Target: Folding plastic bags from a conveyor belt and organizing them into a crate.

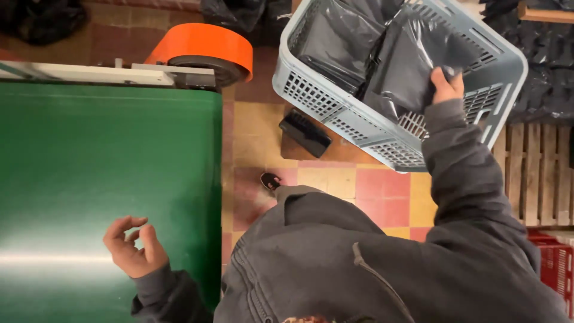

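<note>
The right hand (447, 87) is reaching into the grey crate (502, 78), which is sitting tilted over the tiled floor (359, 185) beside a wooden pallet (535, 173), and its fingers (439, 76) are closing on the upper edge of a black bag (406, 66) near the crate's right wall. The crate is looking far from emptied: several more black bags (335, 36) are lying packed against its far and left sides, so most of the unloading seems left to do. The green belt (107, 179) is carrying nothing in view (its surface is showing only a pale glare), which suggests little has been laid out so far. The left hand (133, 246) is hovering over the belt near its lower edge, fingers loosely curled with thumb and forefinger almost meeting, gripping nothing. An orange roller cover (206, 45) is sitting at the belt's far right corner, and a red crate (556, 263) is peeking in at the right.
</note>
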